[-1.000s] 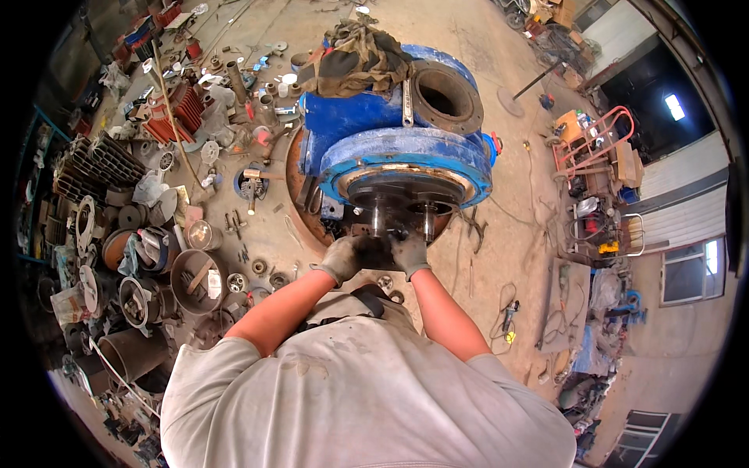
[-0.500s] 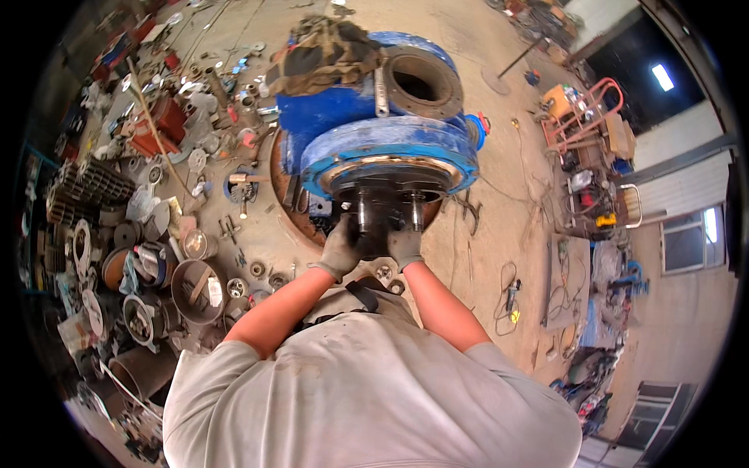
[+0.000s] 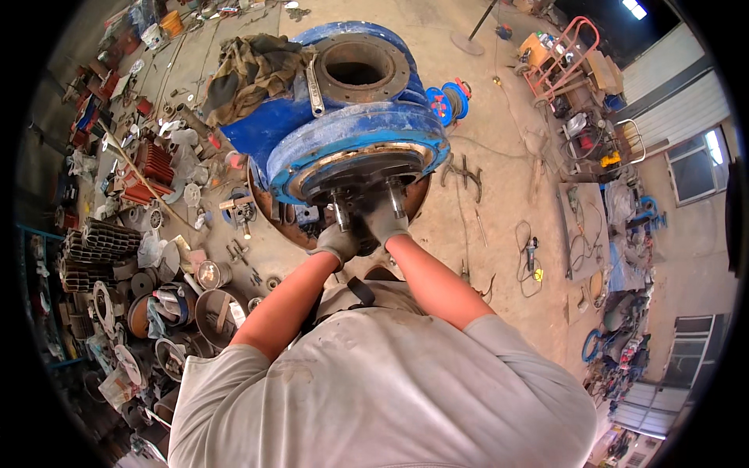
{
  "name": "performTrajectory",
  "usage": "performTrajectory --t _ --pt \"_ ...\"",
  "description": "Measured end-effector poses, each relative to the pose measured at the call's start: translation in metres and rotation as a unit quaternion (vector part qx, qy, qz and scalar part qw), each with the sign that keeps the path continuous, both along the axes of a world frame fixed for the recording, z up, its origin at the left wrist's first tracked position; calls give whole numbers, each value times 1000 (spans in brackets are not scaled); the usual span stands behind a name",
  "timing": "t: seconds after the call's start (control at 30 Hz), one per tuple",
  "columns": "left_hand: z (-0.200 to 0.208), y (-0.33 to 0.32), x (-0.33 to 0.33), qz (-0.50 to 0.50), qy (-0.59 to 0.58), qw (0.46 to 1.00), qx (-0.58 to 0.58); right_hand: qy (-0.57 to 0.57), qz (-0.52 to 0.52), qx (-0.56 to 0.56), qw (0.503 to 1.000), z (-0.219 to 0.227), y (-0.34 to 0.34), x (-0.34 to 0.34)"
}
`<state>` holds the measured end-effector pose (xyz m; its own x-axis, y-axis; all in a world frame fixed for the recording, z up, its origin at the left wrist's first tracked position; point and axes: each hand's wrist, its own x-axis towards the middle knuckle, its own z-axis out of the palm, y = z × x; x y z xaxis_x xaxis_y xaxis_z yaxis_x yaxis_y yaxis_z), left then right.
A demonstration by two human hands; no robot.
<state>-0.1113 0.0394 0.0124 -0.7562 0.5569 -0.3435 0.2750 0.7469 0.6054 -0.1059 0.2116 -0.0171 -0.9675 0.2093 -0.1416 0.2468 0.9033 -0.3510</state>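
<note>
A large blue pump casing with a round grey flanged opening stands before me. On its near side a dark round plate carries two shiny metal rods that stick out toward me. Between the rods is a dark, greasy cylindrical metal part. My gloved left hand is closed at its left side, below the left rod. From the right, my gloved right hand grips the same part beside the right rod. Most fingertips are hidden behind the dark metal.
A camouflage cloth and a wrench lie on the casing. A rusty round tray sits beneath it. Metal parts and buckets crowd the left floor. At right are a cable reel, a puller, an angle grinder and a red hand truck.
My view has turned, so the pump appears farther left and tilted. My right hand has come further inward over the dark part; the left hand stays beside it.
</note>
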Motion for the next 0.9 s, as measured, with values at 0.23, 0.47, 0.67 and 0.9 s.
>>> performTrajectory --t 0.23,0.47,0.67,0.9 --pt "-14 0 -2 -50 25 997 -58 -18 15 77 997 -50 -9 -14" --pt "-18 7 -4 -63 34 995 -74 125 -5 -14 992 -99 3 -16" --pt "42 12 25 -8 -11 993 -116 52 -60 -27 996 11 -4 28" --pt "80 19 28 -41 -27 994 -95 54 -25 11 998 22 7 43"
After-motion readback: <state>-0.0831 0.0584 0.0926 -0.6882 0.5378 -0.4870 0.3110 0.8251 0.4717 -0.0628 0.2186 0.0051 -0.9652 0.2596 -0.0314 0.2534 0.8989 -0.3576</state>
